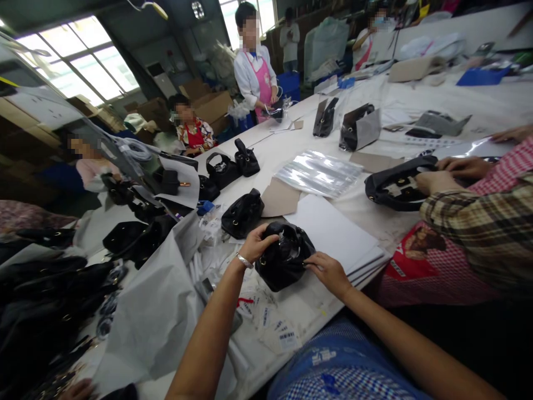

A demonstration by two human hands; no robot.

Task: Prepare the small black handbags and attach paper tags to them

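Observation:
A small black handbag [280,273] stands on the white table in front of me, its top open and clear plastic showing inside. My left hand [257,245], with a silver bracelet at the wrist, grips its left rim, thumb on top and the other fingers partly hidden. At the bag's right edge, my right hand [330,272] pinches the side between thumb and fingers. Just behind is another black handbag [242,214]. White sheets [339,233] lie stacked to the right, and paper tags with barcodes [287,338] are scattered near the table's front edge.
On the right a co-worker's hands [441,178] handle a larger black bag [391,183]. Clear plastic sleeves [318,171] and brown cardboard [280,197] lie ahead. A pile of black bags [45,294] and a grey sheet [154,305] fill the left. Several people work around the table.

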